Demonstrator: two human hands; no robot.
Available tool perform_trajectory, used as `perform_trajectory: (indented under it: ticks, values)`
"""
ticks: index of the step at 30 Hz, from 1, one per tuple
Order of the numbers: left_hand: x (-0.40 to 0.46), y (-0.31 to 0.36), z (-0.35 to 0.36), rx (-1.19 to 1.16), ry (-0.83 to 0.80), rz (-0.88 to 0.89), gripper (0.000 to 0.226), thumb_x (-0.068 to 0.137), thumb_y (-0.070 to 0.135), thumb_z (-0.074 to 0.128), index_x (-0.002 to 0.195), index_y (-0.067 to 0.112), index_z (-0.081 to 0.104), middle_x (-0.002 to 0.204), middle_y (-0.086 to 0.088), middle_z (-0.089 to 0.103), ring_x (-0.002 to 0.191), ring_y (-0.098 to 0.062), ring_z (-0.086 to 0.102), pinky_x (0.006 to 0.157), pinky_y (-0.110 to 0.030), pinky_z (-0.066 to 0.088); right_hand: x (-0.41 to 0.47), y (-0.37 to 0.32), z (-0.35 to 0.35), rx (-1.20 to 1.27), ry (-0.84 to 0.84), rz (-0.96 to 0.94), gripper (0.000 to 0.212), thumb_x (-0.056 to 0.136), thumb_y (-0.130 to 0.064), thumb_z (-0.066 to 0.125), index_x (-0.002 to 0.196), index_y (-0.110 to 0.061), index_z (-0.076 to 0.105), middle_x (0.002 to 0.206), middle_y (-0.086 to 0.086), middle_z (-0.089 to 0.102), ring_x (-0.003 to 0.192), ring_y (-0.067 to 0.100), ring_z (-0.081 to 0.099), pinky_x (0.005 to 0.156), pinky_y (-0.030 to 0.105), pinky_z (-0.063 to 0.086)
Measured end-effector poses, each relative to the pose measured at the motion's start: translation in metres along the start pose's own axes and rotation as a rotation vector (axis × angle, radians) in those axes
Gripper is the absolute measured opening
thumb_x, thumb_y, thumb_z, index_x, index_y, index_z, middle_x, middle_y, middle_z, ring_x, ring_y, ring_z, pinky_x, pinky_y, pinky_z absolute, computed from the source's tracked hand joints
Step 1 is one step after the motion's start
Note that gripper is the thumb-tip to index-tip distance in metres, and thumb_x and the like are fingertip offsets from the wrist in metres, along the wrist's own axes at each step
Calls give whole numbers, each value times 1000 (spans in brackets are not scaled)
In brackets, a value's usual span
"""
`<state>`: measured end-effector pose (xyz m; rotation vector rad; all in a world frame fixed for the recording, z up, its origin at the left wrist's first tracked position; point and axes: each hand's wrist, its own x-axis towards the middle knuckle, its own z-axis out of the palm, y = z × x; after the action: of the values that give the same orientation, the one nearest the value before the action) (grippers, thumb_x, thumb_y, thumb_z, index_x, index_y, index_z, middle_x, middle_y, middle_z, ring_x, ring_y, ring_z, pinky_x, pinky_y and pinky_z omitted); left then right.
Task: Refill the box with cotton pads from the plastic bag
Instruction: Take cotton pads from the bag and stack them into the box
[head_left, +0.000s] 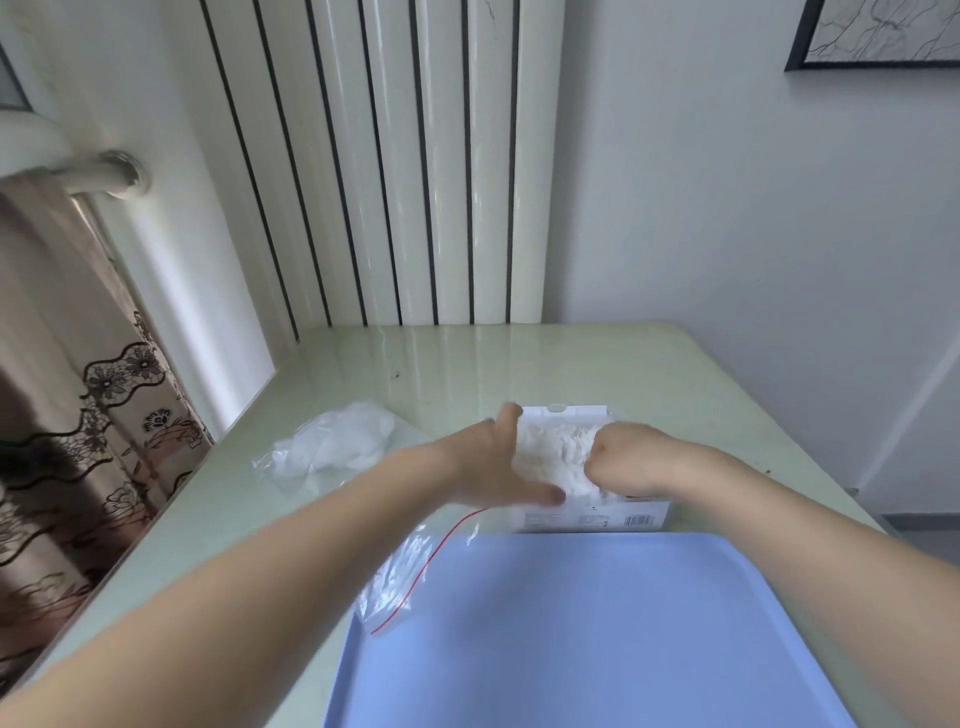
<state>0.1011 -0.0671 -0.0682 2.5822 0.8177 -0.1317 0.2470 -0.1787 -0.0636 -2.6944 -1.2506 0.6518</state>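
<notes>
The pale green table (597, 364) is carrying everything; a blue tray (571, 639) is lying bare at the near edge. Just beyond the tray the white box (592, 517) is sitting open, its lid flap standing up at the far side. A clear plastic bag (405, 577) with a red seal strip is lying flat, partly over the tray's left corner, looking nearly emptied. A second crumpled clear bag (337, 447) is resting further left on the table, with something white inside; cannot tell if those are more pads.

Both hands are working at the box. Left hand (498, 462) is spread, palm flat against the left side of the pile, fingers and thumb fanned out. Right hand (621, 457) is curled down with knuckles up, pressing on the right side of the pile; whether it is pinching any pads cannot be told, its fingertips are hidden.

The cotton pads (553, 452) are heaped in the box, mounding above the rim between the two hands.

Progress judgement: transfer looks mostly done, pads are already in the box. Remaining: pressing the heap level so it is sitting below the rim, closing the lid, and possibly emptying the other bag.
</notes>
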Motion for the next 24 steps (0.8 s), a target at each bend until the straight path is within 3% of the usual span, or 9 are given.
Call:
perform_trajectory:
  ticks: [3,5,8,11,14,17,20,22,24]
  values:
    - [-19,-28,-33,-228,150,-31,76,86,61,62,145,26,29,139,-1,52,123,-21,54,105,-38,43,-31,-11,4,-33,317,-196,20,91,-19,48,108,-17,60,105,0,63,97,23,61,82,33,50]
    - [-34,-55,-51,-317,263,-115,61,94,52,56,143,23,36,136,-1,56,115,-22,56,101,-34,43,-53,-25,16,92,272,-389,21,91,-19,50,105,-24,65,99,-9,66,93,15,63,79,31,49]
    - [-52,-102,-52,-353,320,-270,51,101,41,47,145,17,37,137,-6,55,110,-24,54,87,-28,38,-75,-44,50,78,-18,-604,33,93,-16,45,108,-31,70,102,-14,68,91,10,64,83,30,55]
    - [-64,-142,-36,-314,318,-393,54,103,45,40,150,19,33,145,-14,49,127,-30,48,92,-30,34,-67,-54,90,-114,64,-751,52,89,-1,37,126,-29,61,133,-10,57,120,18,55,96,37,50]
    - [-69,-163,-20,-365,340,-447,57,103,43,39,154,21,26,155,-16,34,141,-29,34,106,-35,30,-54,-72,108,-229,270,-925,62,84,4,48,136,-29,51,144,-4,49,127,20,50,95,27,48]
    - [-66,-176,-11,-459,413,-450,63,102,39,44,157,22,19,163,-8,16,146,-26,25,112,-38,26,-51,-96,105,-90,257,-888,71,87,5,50,148,-30,35,151,-7,37,129,18,46,89,16,38]
    - [-57,-189,-5,-561,435,-446,66,100,43,47,157,25,19,164,-4,13,148,-24,23,114,-39,24,-15,-123,116,-137,177,-743,65,96,-7,50,155,-22,25,161,-1,19,146,22,26,114,29,29]
    - [-51,-194,-3,-644,451,-410,69,98,45,51,157,26,21,164,-2,15,148,-22,24,114,-38,24,19,-141,126,-168,216,-731,54,97,-13,46,150,-16,34,155,12,35,138,31,40,111,37,38]
    - [-47,-199,2,-700,449,-374,71,96,47,54,156,27,22,163,-1,16,147,-21,24,114,-37,24,47,-156,133,-35,275,-715,50,85,-14,46,135,-16,43,126,25,58,109,40,63,87,43,56]
